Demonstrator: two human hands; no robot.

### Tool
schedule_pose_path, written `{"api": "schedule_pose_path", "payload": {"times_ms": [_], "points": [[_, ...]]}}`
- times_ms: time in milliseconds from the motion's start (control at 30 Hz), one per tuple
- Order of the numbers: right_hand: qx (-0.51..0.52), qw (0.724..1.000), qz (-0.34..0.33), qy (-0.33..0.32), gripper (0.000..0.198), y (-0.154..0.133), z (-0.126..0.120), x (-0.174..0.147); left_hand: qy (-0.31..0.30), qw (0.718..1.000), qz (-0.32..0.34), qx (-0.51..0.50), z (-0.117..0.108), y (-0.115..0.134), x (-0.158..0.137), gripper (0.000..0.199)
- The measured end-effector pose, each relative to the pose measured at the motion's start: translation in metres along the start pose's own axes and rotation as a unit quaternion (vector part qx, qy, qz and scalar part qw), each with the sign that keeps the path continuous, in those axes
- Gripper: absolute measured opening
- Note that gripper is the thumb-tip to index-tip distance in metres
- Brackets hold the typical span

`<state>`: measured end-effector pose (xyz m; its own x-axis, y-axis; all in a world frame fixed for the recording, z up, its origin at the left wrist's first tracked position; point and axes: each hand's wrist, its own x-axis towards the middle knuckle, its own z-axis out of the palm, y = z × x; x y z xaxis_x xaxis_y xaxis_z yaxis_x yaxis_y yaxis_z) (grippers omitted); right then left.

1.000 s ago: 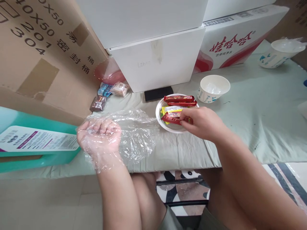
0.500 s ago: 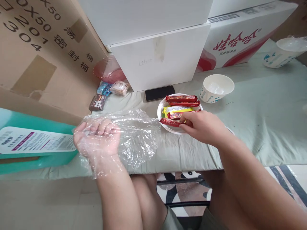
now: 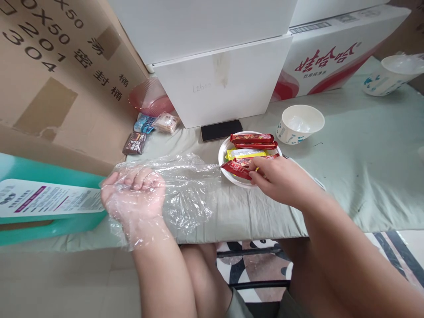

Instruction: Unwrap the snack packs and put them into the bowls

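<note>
My left hand (image 3: 137,187) lies palm up inside a clear plastic bag (image 3: 188,194), its fingers loosely curled with nothing visible in the palm. The film wraps the hand and wrist and spreads rightward over the cloth. Between thumb and fingers of my right hand (image 3: 278,179) is a red wrapped snack bar (image 3: 236,168), tilted at the near side of a white bowl (image 3: 227,179). Inside the bowl lie more red wrapped bars (image 3: 253,138) and a yellow-and-white packet (image 3: 248,153). My right hand partly hides the bowl's near right rim.
Behind the bowl lies a black phone (image 3: 221,130) before a white box (image 3: 218,84). A paper tub (image 3: 294,132) stands right. Small snack packets (image 3: 135,143) and a pink bowl (image 3: 150,97) sit by a cardboard box (image 3: 66,88). A green container (image 3: 66,174) is at left.
The red bar in my right hand has tilted, its right end now lower and more of its face showing. My left hand stays in the bag nearly unmoved.
</note>
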<state>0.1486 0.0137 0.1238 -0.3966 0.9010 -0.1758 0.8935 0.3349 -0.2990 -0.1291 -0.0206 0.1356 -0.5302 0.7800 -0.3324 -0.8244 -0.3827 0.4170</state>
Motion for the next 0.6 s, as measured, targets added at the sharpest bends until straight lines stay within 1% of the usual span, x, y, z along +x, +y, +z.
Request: {"api": "schedule_pose_path", "payload": {"times_ms": [100, 200, 267, 333, 400, 467, 533, 600], "points": [[-0.015, 1.0, 0.0, 0.002, 0.023, -0.001, 0.001, -0.001, -0.015, 1.0, -0.003, 0.012, -0.001, -0.001, 0.001, 0.031], [0.002, 1.0, -0.008, -0.002, 0.022, -0.001, 0.004, 0.001, -0.026, 0.999, -0.004, 0.027, 0.0, -0.002, 0.001, 0.038], [0.018, 1.0, -0.021, -0.009, 0.022, 0.0, 0.007, 0.003, -0.032, 0.999, -0.003, 0.023, -0.001, -0.003, 0.001, 0.038], [0.015, 1.0, -0.014, -0.018, 0.02, 0.001, 0.01, 0.005, -0.046, 0.999, -0.007, -0.001, -0.003, -0.003, 0.002, 0.036], [-0.015, 0.999, 0.018, -0.022, 0.021, 0.0, 0.01, 0.006, -0.081, 0.996, -0.012, -0.039, -0.007, -0.001, 0.005, 0.034], [-0.05, 0.997, 0.051, -0.018, 0.023, -0.001, 0.008, 0.005, -0.133, 0.988, -0.022, -0.076, -0.012, 0.001, 0.008, 0.033], [-0.068, 0.995, 0.065, -0.015, 0.024, -0.002, 0.006, 0.004, -0.179, 0.978, -0.034, -0.101, -0.016, 0.004, 0.009, 0.033], [-0.067, 0.995, 0.066, -0.016, 0.025, -0.003, 0.006, 0.002, -0.201, 0.972, -0.037, -0.119, -0.018, 0.006, 0.008, 0.033]]}}
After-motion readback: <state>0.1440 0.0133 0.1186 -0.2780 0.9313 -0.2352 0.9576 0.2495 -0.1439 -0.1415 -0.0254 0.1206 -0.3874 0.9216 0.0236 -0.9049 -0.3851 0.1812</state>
